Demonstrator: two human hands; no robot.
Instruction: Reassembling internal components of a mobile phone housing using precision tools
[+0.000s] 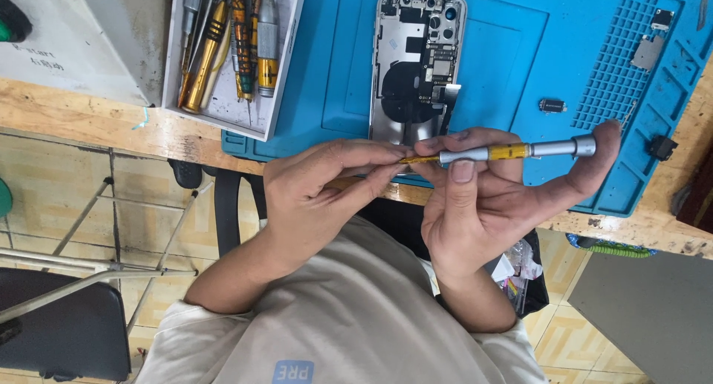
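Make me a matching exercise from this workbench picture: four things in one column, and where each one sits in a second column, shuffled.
Things:
1. silver and yellow screwdriver
2. opened phone
3. white tool tray
4. small black part

Places:
A. on the blue mat, right of the phone
B. left of the mat
C. between the left hand and the right hand
D. middle of the mat

Pairs: 1-C, 2-D, 3-B, 4-A

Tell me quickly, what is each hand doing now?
Left hand: closed, pinching the tip of the screwdriver.
Right hand: closed, holding the screwdriver by its handle.
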